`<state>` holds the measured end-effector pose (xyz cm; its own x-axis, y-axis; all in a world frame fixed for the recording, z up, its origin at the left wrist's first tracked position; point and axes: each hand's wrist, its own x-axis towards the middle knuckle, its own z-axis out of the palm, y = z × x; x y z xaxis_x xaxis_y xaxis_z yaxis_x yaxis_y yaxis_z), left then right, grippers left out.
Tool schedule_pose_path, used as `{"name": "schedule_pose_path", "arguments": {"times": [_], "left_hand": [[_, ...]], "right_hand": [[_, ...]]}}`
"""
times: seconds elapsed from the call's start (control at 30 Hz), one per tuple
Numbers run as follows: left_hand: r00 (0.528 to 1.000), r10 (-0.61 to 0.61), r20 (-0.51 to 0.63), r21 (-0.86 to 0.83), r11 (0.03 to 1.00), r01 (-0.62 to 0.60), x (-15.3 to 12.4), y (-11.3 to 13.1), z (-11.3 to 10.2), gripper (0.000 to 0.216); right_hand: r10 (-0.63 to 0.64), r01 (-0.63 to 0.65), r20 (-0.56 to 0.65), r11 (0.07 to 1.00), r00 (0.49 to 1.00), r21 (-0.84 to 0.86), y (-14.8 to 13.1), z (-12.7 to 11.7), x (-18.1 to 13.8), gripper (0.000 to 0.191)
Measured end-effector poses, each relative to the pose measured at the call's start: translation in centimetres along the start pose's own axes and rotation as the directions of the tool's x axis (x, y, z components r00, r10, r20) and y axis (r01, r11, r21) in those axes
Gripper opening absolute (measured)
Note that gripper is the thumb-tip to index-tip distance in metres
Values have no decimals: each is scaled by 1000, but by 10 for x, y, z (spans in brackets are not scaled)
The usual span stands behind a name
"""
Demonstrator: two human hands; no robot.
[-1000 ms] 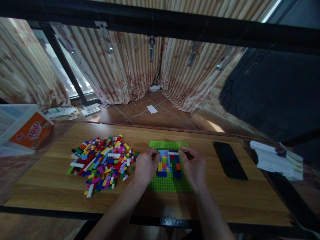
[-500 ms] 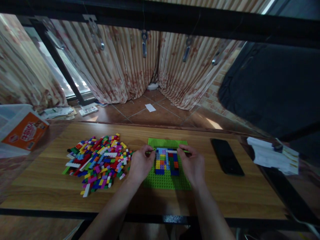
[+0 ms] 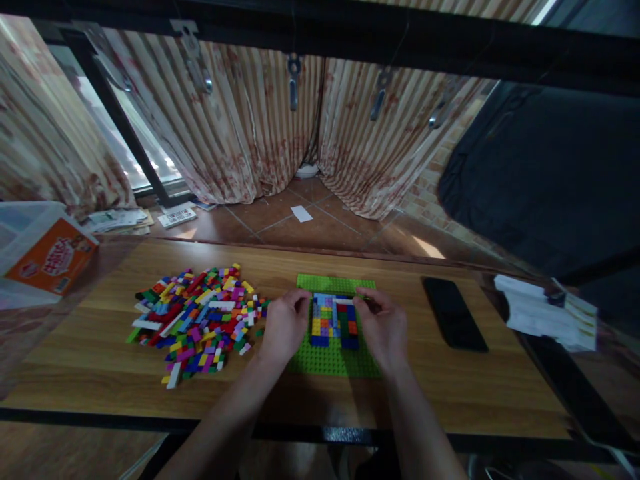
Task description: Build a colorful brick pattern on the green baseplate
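Observation:
A green baseplate [image 3: 333, 360] lies on the wooden table [image 3: 450, 387] in front of me, with a block of coloured bricks [image 3: 334, 320] built on it. My left hand [image 3: 286, 325] rests at the left edge of the build, fingers curled in a pinch at its top left corner. At the build's right side my right hand [image 3: 383, 327] is curled too, fingertips pinched near the top right corner. A thin piece seems to lie between the two hands along the top row; I cannot make it out. A pile of loose coloured bricks [image 3: 197, 319] lies left of the plate.
A black phone [image 3: 453, 312] lies right of the plate. White papers [image 3: 547, 312] sit at the table's right end. A clear bin with an orange box [image 3: 47, 257] stands at the far left. Curtains and a tiled floor lie beyond the table's far edge.
Both hands have stayed at the top corners of the build, closing in slightly. The view has shifted a little with my head.

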<state>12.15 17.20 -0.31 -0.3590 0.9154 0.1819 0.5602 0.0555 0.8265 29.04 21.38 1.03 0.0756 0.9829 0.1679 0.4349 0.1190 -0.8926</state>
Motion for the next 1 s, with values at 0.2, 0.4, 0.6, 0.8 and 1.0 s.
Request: {"name": "schedule_pose_path", "arguments": {"times": [0.2, 0.4, 0.6, 0.8, 1.0], "left_hand": [[1000, 7, -22, 12, 1000, -7, -4, -1, 7, 20], [998, 8, -62, -36, 999, -10, -3, -6, 17, 18], [999, -32, -33, -118, 993, 28, 0, -5, 20, 14], [995, -29, 91, -145, 989, 42, 3, -4, 11, 19], [994, -12, 105, -48, 999, 17, 6, -2, 4, 19]], "right_hand": [[-17, 17, -17, 1000, 1000, 7, 1, -1, 1, 28], [-10, 10, -32, 1000, 999, -16, 1, -2, 1, 26], [12, -12, -26, 1000, 1000, -10, 2, -3, 2, 26], [55, -57, -51, 997, 997, -46, 4, -7, 6, 29], [71, -75, -51, 993, 996, -86, 9, -9, 9, 32]]}}
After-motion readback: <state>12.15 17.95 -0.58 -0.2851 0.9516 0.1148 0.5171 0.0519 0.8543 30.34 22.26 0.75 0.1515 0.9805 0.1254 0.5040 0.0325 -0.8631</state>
